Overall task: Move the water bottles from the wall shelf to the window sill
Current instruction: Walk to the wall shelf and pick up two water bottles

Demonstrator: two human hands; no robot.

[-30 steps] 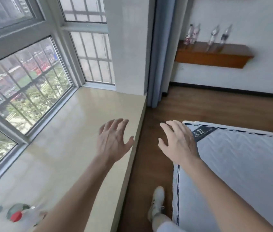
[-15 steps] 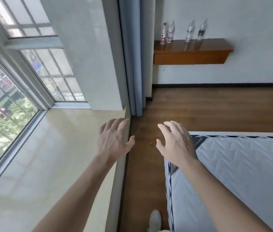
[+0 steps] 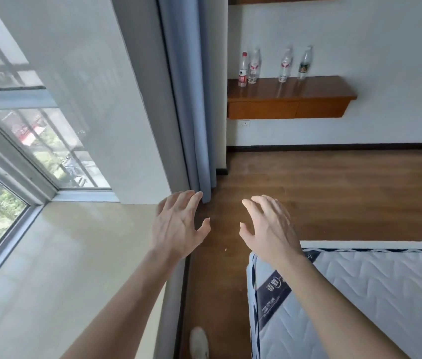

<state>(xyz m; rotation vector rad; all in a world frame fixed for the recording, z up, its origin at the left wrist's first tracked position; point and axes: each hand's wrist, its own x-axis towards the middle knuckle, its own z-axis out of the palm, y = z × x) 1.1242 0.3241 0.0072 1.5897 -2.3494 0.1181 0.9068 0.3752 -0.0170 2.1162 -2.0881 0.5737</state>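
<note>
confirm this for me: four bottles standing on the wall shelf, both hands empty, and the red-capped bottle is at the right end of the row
Not quite. The head view shows the red-capped bottle at the left end of the row, nearest the curtain. The rest holds: four bottles stand on the shelf, and the left hand and right hand are empty.

4 clear water bottles (image 3: 266, 67) upright on wooden wall shelf (image 3: 290, 95); window sill (image 3: 70, 255) w/o bottles.

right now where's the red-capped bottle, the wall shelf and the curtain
red-capped bottle (image 3: 243, 72): head view, on its label, leftmost of four.
wall shelf (image 3: 316, 89): head view, on the bare wooden top.
curtain (image 3: 191, 99): head view, on the blue folds.
</note>
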